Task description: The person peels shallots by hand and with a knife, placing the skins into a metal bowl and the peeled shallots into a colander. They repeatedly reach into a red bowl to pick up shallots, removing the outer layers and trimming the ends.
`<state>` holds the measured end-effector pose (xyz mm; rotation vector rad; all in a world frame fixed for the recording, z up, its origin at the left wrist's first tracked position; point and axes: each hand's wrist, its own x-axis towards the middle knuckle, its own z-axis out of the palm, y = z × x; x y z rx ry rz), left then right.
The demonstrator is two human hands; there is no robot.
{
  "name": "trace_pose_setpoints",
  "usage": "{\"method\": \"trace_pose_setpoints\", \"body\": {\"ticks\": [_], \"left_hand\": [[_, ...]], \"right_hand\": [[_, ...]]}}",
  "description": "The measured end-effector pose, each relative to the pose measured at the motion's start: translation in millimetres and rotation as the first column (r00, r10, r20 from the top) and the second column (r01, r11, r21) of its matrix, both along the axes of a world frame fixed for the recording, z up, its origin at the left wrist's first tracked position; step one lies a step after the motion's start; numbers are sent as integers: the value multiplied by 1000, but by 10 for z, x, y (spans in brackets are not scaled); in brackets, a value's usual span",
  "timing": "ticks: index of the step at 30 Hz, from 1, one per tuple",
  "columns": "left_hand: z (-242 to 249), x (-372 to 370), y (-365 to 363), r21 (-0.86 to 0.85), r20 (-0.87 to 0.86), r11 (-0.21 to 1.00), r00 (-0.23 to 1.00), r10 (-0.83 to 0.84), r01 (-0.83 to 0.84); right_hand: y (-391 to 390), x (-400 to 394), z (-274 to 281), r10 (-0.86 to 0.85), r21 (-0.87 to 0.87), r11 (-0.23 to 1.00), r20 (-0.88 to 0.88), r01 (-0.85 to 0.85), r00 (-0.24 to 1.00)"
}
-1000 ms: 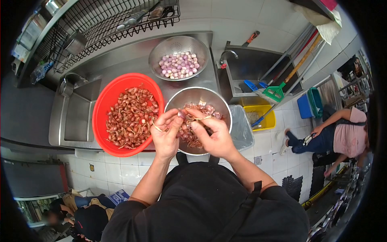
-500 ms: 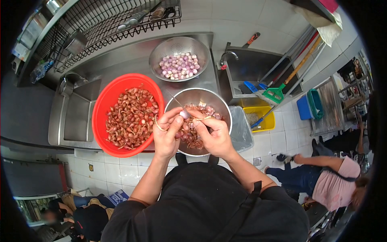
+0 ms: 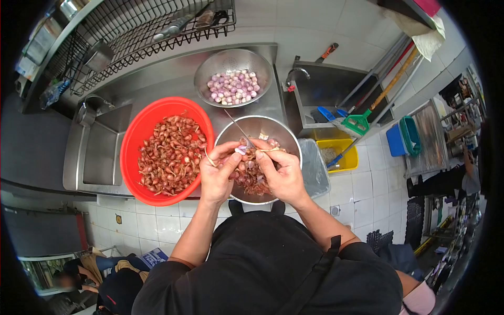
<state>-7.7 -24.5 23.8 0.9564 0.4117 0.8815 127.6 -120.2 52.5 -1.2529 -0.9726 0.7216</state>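
Note:
Between the fingertips of my left hand (image 3: 216,172) is a pale purple shallot (image 3: 240,150), partly peeled. My right hand (image 3: 285,173) grips a small knife (image 3: 237,124), its thin blade pointing up and left beside the shallot. Both hands are over a steel bowl (image 3: 290,131) with shallot skins (image 3: 254,184) inside. To the left, a red basin (image 3: 128,152) holds many unpeeled shallots (image 3: 170,152). Behind the bowl, a steel colander (image 3: 203,73) contains peeled shallots (image 3: 234,86). The knife handle is hidden in my fingers.
A small sink (image 3: 105,157) is at the left of the steel counter, and a deeper sink (image 3: 328,86) at the right. A yellow bin (image 3: 346,157) and a green broom head (image 3: 358,123) stand on the right. Other people (image 3: 121,289) are at the edges.
The knife blade has shifted and sits closer against the shallot. My hands stay nearly in place. On the right, the person in pink has moved down toward the bottom edge, mostly behind my arm.

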Motion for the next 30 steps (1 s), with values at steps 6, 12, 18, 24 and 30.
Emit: {"method": "trace_pose_setpoints", "body": {"ticks": [6,12,18,24,30], "left_hand": [[-16,55,-8,-98,110,995,994,-17,28],[-69,50,17,-77,53,997,999,4,0],[66,136,182,126,-52,972,977,205,-197],[110,789,1379,276,-169,912,919,356,-303],[-451,461,1366,-255,-288,952,953,92,-169]], "right_hand": [[-25,-56,13,-2,48,999,12,2,1000],[-50,13,-36,-69,28,997,78,67,995],[82,224,-696,-274,-20,961,86,277,958],[-56,296,-1408,36,-437,896,258,84,966],[-450,181,180,-45,-163,987,-212,10,976]]}}
